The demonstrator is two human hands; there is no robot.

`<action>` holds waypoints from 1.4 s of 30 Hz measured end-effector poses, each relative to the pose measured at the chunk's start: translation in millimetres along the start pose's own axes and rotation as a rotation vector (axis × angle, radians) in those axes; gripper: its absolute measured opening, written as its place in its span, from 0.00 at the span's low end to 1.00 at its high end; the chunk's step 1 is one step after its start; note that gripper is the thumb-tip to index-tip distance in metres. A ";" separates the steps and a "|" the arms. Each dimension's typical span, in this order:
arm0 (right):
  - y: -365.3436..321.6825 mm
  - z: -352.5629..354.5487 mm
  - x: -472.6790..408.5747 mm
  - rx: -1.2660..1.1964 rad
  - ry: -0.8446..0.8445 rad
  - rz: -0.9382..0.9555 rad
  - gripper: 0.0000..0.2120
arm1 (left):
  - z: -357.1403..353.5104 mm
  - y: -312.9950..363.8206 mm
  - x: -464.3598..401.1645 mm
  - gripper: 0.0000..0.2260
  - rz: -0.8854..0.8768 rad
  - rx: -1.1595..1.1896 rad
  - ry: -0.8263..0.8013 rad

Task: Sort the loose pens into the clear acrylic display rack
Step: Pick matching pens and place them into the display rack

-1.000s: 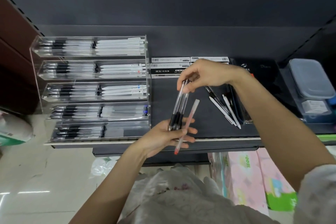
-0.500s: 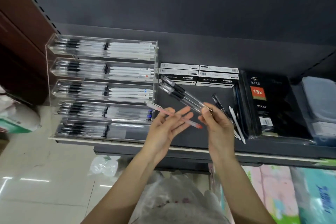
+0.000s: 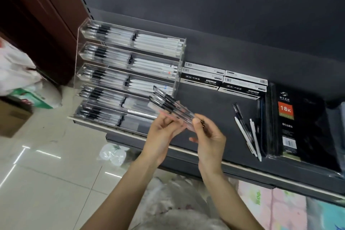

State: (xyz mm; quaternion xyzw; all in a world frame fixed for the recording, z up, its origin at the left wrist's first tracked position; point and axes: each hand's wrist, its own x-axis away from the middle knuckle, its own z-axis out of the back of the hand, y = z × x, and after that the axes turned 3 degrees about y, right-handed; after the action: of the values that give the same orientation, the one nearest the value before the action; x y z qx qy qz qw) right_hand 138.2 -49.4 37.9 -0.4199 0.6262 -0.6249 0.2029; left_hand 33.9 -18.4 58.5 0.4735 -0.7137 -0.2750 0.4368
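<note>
At centre frame the right hand pinches a bundle of pens; the left hand grips its near end. Best square the tips, then slide them level into the rack at upper left.

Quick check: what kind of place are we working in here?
Most likely a stationery shop: a retail shelf holds a pen-filled acrylic rack, boxed pens and a wrapped diary.
</note>
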 end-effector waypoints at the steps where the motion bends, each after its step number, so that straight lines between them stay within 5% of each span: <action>1: 0.5 -5.2 1.9 0.004 -0.010 0.014 0.06 | 2.8 2.7 1.6 0.09 -0.019 -0.007 0.006; 6: 10.7 -34.0 12.1 0.001 -0.079 0.099 0.06 | 34.3 18.5 -3.0 0.06 -0.002 0.019 0.043; 11: 29.1 -64.9 29.9 0.152 -0.244 0.100 0.05 | 96.7 37.7 -7.8 0.15 0.088 -0.045 0.071; 15: 52.6 -86.1 40.1 0.603 -0.446 0.269 0.04 | 150.7 44.6 -1.1 0.13 0.142 -0.090 0.086; 19: 61.9 -110.1 42.9 0.721 -0.344 0.414 0.05 | 199.1 55.3 -2.3 0.11 0.165 -0.112 0.198; 25: 83.9 -134.3 34.3 0.764 -0.220 0.346 0.04 | 275.3 87.6 -14.9 0.10 0.190 -0.051 0.342; 42: 122.5 -199.4 30.3 1.233 -0.366 0.508 0.09 | 299.2 94.6 -5.8 0.09 0.268 0.003 0.398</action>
State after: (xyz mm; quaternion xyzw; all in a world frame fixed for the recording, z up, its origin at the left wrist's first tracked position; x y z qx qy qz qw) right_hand -67.5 32.6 -43.3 -0.1668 0.1912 -0.7189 0.6471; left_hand -270.8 18.5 -7.1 0.4202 -0.6703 -0.1148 0.6009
